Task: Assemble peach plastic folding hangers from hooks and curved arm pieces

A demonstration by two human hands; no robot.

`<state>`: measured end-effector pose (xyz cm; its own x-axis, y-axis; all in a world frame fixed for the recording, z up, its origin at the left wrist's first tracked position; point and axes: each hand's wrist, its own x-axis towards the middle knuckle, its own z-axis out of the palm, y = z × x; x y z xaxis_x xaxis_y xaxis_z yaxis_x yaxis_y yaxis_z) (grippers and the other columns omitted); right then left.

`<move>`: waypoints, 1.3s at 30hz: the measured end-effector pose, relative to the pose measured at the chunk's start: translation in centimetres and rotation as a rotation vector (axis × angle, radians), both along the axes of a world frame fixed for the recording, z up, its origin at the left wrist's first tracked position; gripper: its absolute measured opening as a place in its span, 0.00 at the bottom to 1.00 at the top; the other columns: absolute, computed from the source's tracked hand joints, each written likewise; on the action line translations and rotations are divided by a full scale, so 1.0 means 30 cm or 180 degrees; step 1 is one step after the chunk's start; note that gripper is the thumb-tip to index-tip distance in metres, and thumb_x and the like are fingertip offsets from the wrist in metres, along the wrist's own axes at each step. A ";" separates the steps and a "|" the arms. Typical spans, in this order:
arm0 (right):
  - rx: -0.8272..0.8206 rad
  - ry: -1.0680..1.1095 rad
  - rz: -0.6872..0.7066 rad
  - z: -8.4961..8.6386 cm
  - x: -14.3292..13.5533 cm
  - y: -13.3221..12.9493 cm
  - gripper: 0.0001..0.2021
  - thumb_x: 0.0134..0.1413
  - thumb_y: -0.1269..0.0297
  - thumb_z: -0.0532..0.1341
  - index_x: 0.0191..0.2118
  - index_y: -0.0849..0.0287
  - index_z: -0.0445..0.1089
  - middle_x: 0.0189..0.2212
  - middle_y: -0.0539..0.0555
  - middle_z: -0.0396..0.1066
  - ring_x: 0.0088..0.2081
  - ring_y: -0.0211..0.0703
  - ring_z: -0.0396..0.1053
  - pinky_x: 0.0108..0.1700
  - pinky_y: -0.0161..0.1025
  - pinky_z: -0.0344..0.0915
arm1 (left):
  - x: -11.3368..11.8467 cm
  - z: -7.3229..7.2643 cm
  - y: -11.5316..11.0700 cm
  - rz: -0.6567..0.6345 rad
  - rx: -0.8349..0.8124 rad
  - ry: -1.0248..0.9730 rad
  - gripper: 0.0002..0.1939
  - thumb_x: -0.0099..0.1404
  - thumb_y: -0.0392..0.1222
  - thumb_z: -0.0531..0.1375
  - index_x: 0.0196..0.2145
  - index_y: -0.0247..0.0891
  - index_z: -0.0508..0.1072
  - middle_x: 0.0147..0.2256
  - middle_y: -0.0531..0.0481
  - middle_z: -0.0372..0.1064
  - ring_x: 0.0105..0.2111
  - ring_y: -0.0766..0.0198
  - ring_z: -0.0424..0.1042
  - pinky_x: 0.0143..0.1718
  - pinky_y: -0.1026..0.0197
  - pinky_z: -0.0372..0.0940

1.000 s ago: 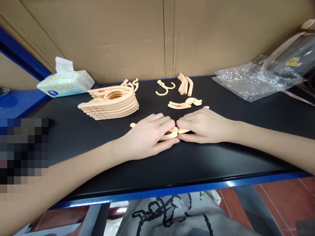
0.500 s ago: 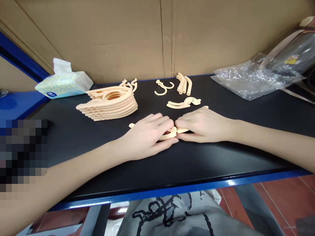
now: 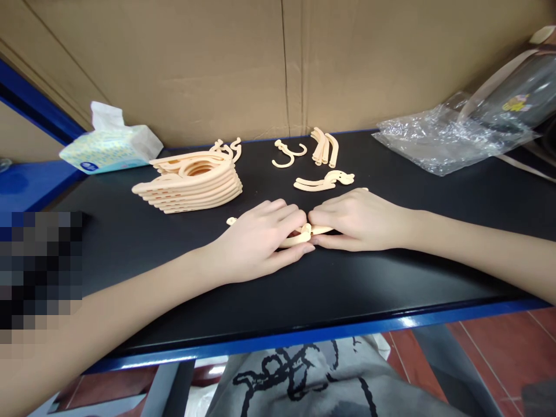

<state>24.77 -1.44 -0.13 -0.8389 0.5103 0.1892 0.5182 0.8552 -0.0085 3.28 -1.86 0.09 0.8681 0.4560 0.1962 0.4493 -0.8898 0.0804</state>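
Above the middle of the black tabletop (image 3: pixel 278 313), my left hand (image 3: pixel 264 234) and my right hand (image 3: pixel 360 220) meet almost fingertip to fingertip. Both are closed on a cream plastic hanger (image 3: pixel 296 238), mostly hidden under the fingers. A small end of it pokes out beyond my left hand, and another tip shows behind my right knuckles. Just past my right hand lie loose curved hanger pieces (image 3: pixel 316 184). A stack of cream hangers (image 3: pixel 191 188) stands behind my left hand.
Hooks (image 3: pixel 284 156) and several curved arms (image 3: pixel 324 147) lie at the back. A tissue pack (image 3: pixel 113 147) sits back left, near a cardboard wall (image 3: pixel 195 63). Clear plastic wrap (image 3: pixel 443 139) and a transparent bag (image 3: pixel 508 92) are at right. A blue edge (image 3: pixel 304 339) runs along the front.
My hands keep the same grip and place on the hanger. The view has shifted very slightly; nothing on the table has visibly moved.
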 end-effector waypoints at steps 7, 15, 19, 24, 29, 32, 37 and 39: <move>-0.0034 -0.0040 0.0006 -0.001 0.003 0.003 0.15 0.62 0.56 0.48 0.28 0.59 0.61 0.23 0.49 0.65 0.23 0.34 0.59 0.23 0.33 0.44 | 0.001 -0.002 0.000 -0.0021 0.0016 0.0001 0.12 0.69 0.47 0.49 0.31 0.37 0.58 0.30 0.51 0.61 0.32 0.62 0.58 0.33 0.61 0.53; -0.0093 -0.0031 0.0015 -0.001 0.003 0.003 0.15 0.62 0.56 0.48 0.28 0.59 0.61 0.23 0.49 0.65 0.23 0.35 0.59 0.24 0.33 0.44 | -0.001 0.000 0.001 -0.0045 0.0044 -0.0015 0.12 0.69 0.47 0.50 0.31 0.37 0.58 0.30 0.51 0.61 0.31 0.62 0.58 0.32 0.61 0.54; -0.0071 -0.0009 0.0031 -0.002 0.006 0.004 0.15 0.62 0.56 0.48 0.29 0.59 0.61 0.23 0.49 0.66 0.23 0.35 0.60 0.24 0.34 0.44 | -0.001 -0.001 0.002 -0.0035 0.0041 -0.0006 0.12 0.69 0.48 0.50 0.31 0.37 0.58 0.30 0.51 0.61 0.31 0.61 0.58 0.32 0.61 0.54; -0.0038 0.0002 0.0081 -0.002 0.008 0.005 0.15 0.62 0.57 0.49 0.29 0.59 0.61 0.24 0.49 0.66 0.24 0.35 0.60 0.24 0.35 0.44 | 0.002 0.000 0.003 -0.0016 0.0025 0.0015 0.12 0.69 0.47 0.49 0.31 0.37 0.59 0.31 0.50 0.62 0.32 0.61 0.58 0.32 0.61 0.53; 0.0011 0.0012 0.0121 -0.007 0.008 0.007 0.15 0.62 0.57 0.48 0.29 0.60 0.61 0.24 0.49 0.67 0.24 0.36 0.62 0.24 0.35 0.43 | 0.006 -0.001 0.003 -0.0021 0.0001 0.0016 0.12 0.69 0.47 0.49 0.31 0.37 0.59 0.31 0.51 0.61 0.32 0.61 0.58 0.33 0.61 0.53; 0.0013 0.0009 0.0106 -0.011 0.009 0.009 0.15 0.63 0.57 0.48 0.28 0.60 0.61 0.24 0.49 0.67 0.25 0.36 0.62 0.24 0.35 0.43 | 0.010 0.000 0.004 -0.0033 -0.0020 0.0008 0.12 0.69 0.47 0.50 0.31 0.37 0.58 0.30 0.51 0.60 0.31 0.62 0.58 0.32 0.61 0.53; 0.0101 0.0013 0.0130 -0.014 0.011 0.012 0.15 0.63 0.57 0.48 0.28 0.59 0.61 0.24 0.49 0.67 0.24 0.35 0.61 0.24 0.35 0.43 | 0.012 -0.001 0.008 0.0002 -0.0006 0.0000 0.12 0.68 0.46 0.51 0.30 0.38 0.57 0.29 0.51 0.59 0.30 0.62 0.58 0.31 0.62 0.52; 0.0127 0.0015 0.0162 -0.016 0.012 0.013 0.16 0.63 0.57 0.47 0.28 0.60 0.61 0.24 0.49 0.67 0.24 0.35 0.60 0.24 0.35 0.44 | 0.012 -0.002 0.009 0.0020 -0.0024 0.0008 0.12 0.68 0.47 0.51 0.30 0.38 0.57 0.29 0.51 0.59 0.30 0.63 0.57 0.31 0.62 0.52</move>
<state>25.13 -1.05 -0.60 -0.8627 0.4589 0.2126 0.4740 0.8802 0.0237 3.64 -1.59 0.04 0.8656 0.4630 0.1905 0.4552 -0.8862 0.0859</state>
